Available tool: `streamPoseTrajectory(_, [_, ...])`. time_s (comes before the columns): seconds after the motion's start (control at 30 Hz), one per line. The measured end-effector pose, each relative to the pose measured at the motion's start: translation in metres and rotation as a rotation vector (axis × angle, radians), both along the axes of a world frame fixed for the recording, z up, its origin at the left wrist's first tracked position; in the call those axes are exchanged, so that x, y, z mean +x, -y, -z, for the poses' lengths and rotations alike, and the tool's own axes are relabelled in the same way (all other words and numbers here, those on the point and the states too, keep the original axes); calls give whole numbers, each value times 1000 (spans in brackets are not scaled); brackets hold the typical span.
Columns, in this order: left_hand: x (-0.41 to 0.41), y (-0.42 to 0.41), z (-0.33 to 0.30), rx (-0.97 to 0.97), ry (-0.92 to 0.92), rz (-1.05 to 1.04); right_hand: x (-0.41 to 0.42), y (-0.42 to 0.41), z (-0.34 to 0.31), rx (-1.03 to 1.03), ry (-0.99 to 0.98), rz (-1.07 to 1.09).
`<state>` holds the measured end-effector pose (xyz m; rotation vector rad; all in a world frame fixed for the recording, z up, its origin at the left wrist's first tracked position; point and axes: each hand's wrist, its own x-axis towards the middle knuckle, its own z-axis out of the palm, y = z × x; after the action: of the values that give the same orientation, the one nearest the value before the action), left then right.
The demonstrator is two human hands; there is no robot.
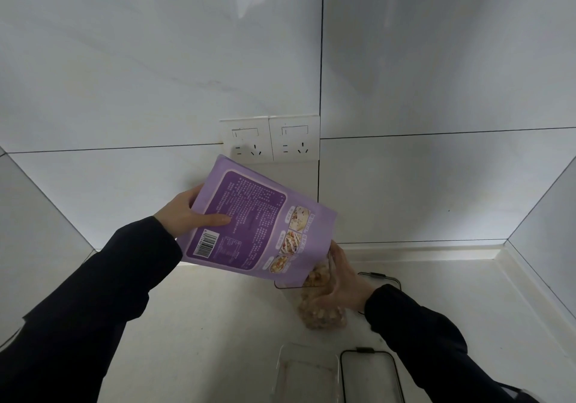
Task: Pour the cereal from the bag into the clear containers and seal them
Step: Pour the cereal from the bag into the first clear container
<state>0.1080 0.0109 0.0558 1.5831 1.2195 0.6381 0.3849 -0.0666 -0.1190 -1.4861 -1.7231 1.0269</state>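
My left hand (190, 212) grips the bottom end of a purple cereal bag (249, 225), which is tilted mouth-down to the right. Its mouth sits over a tall clear container (322, 312) partly filled with cereal. My right hand (343, 281) is wrapped around that container's upper right side. A second clear container (307, 371) stands nearer to me with no cereal visible in it. One dark-rimmed lid (371, 374) lies flat to its right. Another lid (381, 278) lies behind my right wrist, mostly hidden.
The pale counter (202, 324) runs into a corner of white tiled walls. Two wall sockets (271, 139) sit just above and behind the bag. A raised ledge (436, 251) runs along the back of the counter.
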Motion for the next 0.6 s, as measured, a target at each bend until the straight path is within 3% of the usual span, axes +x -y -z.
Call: streamPoseTrajectory(0.6, [1, 3, -5, 24, 2, 56, 1, 2, 4, -12, -1, 12])
